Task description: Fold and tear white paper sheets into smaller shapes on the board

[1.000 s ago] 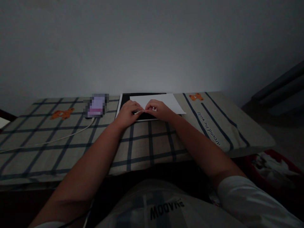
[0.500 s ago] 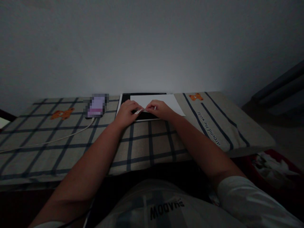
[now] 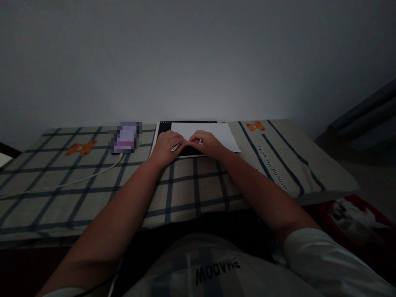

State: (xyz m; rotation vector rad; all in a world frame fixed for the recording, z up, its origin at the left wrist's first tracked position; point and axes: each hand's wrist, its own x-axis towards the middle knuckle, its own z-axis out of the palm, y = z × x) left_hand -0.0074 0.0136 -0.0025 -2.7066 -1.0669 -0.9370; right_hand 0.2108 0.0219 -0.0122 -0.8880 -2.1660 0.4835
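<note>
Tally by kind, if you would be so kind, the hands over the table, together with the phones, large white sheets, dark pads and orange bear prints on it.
Hands (left hand, right hand): 2
Phone: 1
Large white sheet: 1
Dark pad: 1
Orange bear prints: 2
Total: 7

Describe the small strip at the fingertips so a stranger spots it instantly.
On the beige cloth with dark-blue checked lines, find the flat black, white-edged rectangle. Over its near part, the left hand and right hand meet at a thin pale strip, its dark marks setting it apart from the plain white paper sheet.
</note>
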